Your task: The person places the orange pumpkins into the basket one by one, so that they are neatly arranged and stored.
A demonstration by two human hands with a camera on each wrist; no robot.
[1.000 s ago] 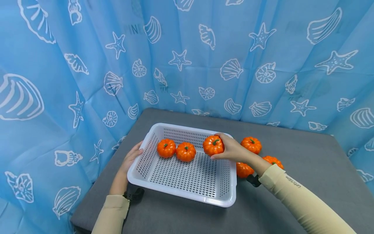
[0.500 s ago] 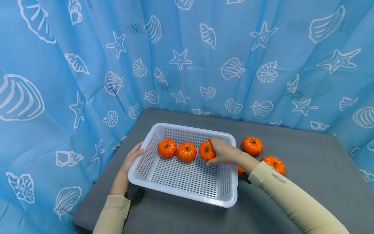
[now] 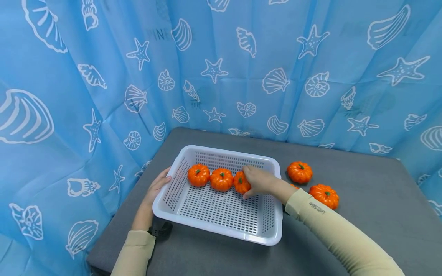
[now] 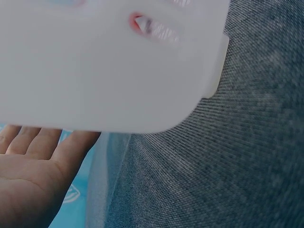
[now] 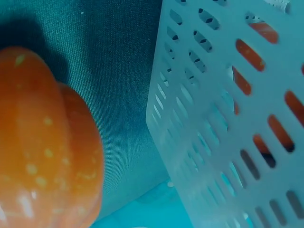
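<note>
In the head view my right hand [image 3: 259, 181] grips a small orange pumpkin [image 3: 240, 184] low inside a white slotted plastic basket [image 3: 216, 227]. Two more pumpkins stand in line to its left, a middle pumpkin [image 3: 221, 180] and a far-left pumpkin [image 3: 198, 175], both with green stems. My left hand [image 3: 157, 188] rests at the basket's left rim, fingers along the outside. The left wrist view shows that palm [image 4: 28, 185] with fairly straight fingers passing behind the white wall. Through the slots in the right wrist view, orange shows inside the basket wall [image 5: 213, 128].
Right of the basket on the grey table [image 3: 366, 191] sit a rear pumpkin [image 3: 299, 172] and a front pumpkin [image 3: 324, 196]. Another pumpkin [image 3: 294, 186] is mostly hidden by the right forearm. A blue shell-print curtain [image 3: 228, 92] hangs behind and at the left.
My right hand has moved left and down with its pumpkin, bringing it beside the middle one inside the basket. The left hand keeps its place at the rim.
</note>
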